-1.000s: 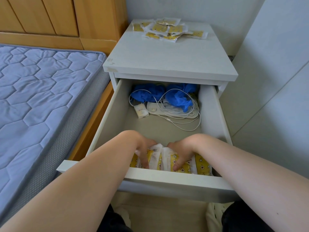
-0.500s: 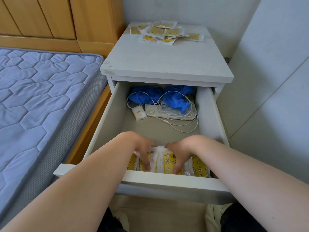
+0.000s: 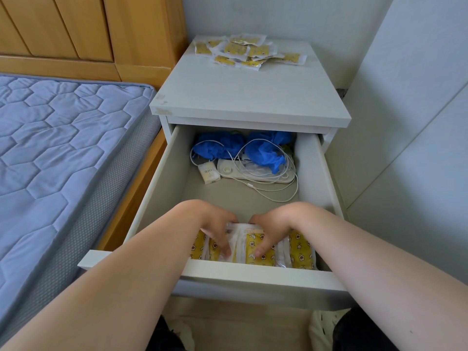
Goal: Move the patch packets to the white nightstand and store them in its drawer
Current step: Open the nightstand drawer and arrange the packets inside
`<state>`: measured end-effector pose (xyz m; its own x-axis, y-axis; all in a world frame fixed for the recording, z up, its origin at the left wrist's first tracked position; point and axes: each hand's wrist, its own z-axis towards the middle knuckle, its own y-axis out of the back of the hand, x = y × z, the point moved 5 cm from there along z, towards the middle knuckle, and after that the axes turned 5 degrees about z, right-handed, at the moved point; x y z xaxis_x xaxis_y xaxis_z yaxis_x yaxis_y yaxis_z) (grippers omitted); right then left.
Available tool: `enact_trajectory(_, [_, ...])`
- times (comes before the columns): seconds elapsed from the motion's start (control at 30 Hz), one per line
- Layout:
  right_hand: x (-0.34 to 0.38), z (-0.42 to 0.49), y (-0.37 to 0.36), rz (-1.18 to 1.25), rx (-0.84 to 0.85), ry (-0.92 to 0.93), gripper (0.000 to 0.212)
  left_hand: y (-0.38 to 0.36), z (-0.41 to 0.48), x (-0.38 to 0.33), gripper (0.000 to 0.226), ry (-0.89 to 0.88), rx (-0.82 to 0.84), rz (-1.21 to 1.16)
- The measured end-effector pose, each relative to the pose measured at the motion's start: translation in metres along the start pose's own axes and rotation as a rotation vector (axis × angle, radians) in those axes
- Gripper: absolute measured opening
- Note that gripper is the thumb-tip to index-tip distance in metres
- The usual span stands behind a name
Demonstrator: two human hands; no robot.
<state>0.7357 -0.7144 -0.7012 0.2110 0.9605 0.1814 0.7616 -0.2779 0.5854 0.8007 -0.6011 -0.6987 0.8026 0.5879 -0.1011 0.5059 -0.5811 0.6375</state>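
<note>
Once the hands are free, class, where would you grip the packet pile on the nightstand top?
By its near edge, from the front: the packet pile lies flat and overlapping, back on the nightstand, so fingers probably slide under there.

The patch packets (image 3: 300, 249) look like glossy plastic film, the nightstand (image 3: 240, 97) matt white, the mattress (image 3: 63, 148) quilted cloth.
</note>
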Motion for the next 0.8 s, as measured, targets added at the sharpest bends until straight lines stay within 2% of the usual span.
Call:
enact_trajectory(0.17, [0.000, -0.001, 0.005, 0.016, -0.097, 0.012, 0.087, 0.004, 0.002, 0.001, 0.086, 0.005, -0.078, -0.042])
enact_trajectory(0.4, [-0.003, 0.001, 0.017, 0.067, -0.247, 0.042, 0.078, 0.019, 0.002, 0.007, 0.053, 0.015, -0.326, -0.175])
enact_trajectory(0.53, [-0.006, -0.009, 0.031, 0.076, -0.387, 0.051, 0.076, 0.028, -0.004, 0.007, 0.047, 0.051, -0.479, -0.168])
enact_trajectory(0.73, [-0.010, -0.053, 0.070, 0.118, -0.634, 0.079, 0.045, 0.056, -0.032, -0.005, 0.046, 0.068, -0.613, -0.106])
enact_trajectory(0.8, [-0.010, -0.071, 0.084, 0.137, -0.702, 0.101, 0.042, 0.072, -0.045, -0.006, 0.044, 0.073, -0.668, -0.119])
